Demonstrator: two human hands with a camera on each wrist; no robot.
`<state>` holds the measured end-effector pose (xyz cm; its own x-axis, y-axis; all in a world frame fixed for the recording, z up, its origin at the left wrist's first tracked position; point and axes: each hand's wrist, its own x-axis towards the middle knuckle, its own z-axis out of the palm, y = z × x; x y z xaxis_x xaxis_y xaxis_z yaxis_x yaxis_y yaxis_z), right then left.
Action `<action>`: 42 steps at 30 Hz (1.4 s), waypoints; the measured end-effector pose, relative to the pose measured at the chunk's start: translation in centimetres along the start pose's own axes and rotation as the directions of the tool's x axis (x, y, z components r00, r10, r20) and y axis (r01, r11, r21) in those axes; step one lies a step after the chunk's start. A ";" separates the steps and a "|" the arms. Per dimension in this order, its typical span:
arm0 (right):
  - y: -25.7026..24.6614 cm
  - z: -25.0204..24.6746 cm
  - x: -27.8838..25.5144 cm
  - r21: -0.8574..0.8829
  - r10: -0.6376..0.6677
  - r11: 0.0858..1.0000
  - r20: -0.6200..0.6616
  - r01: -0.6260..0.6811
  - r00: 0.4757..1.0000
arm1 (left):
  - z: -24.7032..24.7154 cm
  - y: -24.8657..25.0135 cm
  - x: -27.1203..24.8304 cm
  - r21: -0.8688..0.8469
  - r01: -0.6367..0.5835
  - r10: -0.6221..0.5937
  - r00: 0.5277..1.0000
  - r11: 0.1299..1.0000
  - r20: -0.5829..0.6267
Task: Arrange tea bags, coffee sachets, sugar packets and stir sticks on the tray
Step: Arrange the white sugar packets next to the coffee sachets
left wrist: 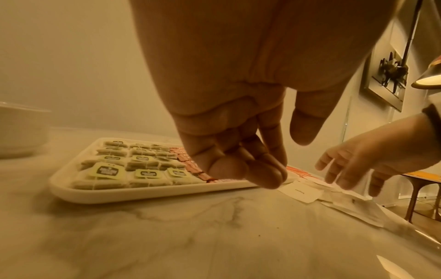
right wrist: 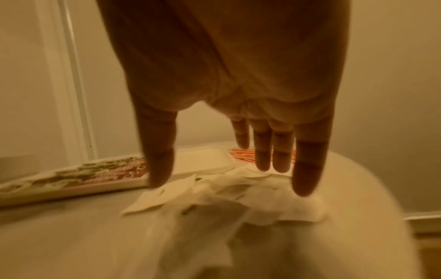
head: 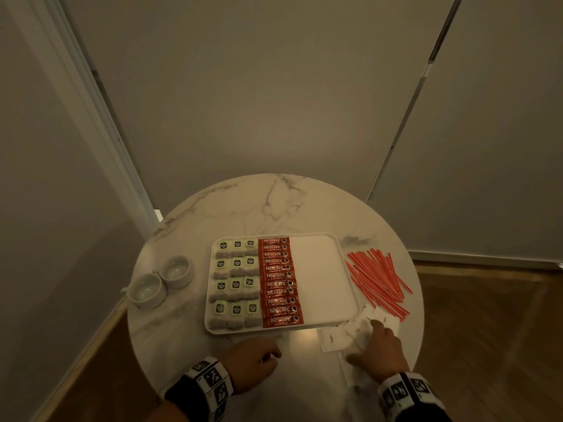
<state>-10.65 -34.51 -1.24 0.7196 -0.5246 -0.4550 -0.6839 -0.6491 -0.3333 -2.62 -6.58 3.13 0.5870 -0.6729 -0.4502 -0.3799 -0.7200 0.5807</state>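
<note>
A white tray [head: 323, 269] lies on the round marble table [head: 274, 202]. Tea bags [head: 236, 281] fill its left part in rows, and a column of red coffee sachets [head: 280, 281] lies beside them. The tray's right part is bare. Red stir sticks [head: 377, 278] lie in a loose heap on the table right of the tray. White sugar packets [head: 338, 338] are scattered off the tray's front right corner. My right hand [head: 364, 339] hovers over them with straight, spread fingers [right wrist: 303, 185]. My left hand [head: 274, 356] hangs loosely curled and empty near the tray's front rim [left wrist: 143, 194].
Two white ramekins [head: 176, 271] [head: 146, 289] stand side by side on the table left of the tray. The table's front edge is close under my wrists. Walls close in behind the table, and a wooden floor shows on both sides.
</note>
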 end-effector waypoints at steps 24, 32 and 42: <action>1.3 1.1 -1.1 -0.025 0.071 0.997 0.042 -0.070 0.997 | 1.4 -0.8 0.3 -0.013 0.021 -0.020 0.999 1.000 0.046; 0.5 0.9 -0.7 -0.029 -0.028 0.999 0.079 0.030 0.996 | 1.8 4.2 3.8 0.044 -0.039 0.033 0.991 0.998 0.128; 1.8 -5.0 0.3 0.210 -0.294 0.950 0.353 0.231 0.888 | 2.6 9.3 8.6 -0.105 -0.080 0.074 0.996 0.991 -0.052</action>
<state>-11.06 -38.64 2.12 0.7977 -0.0810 -0.5976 -0.5090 -0.6217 -0.5953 -2.96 -19.51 2.83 0.5937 -0.7148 -0.3696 -0.3486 -0.6424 0.6825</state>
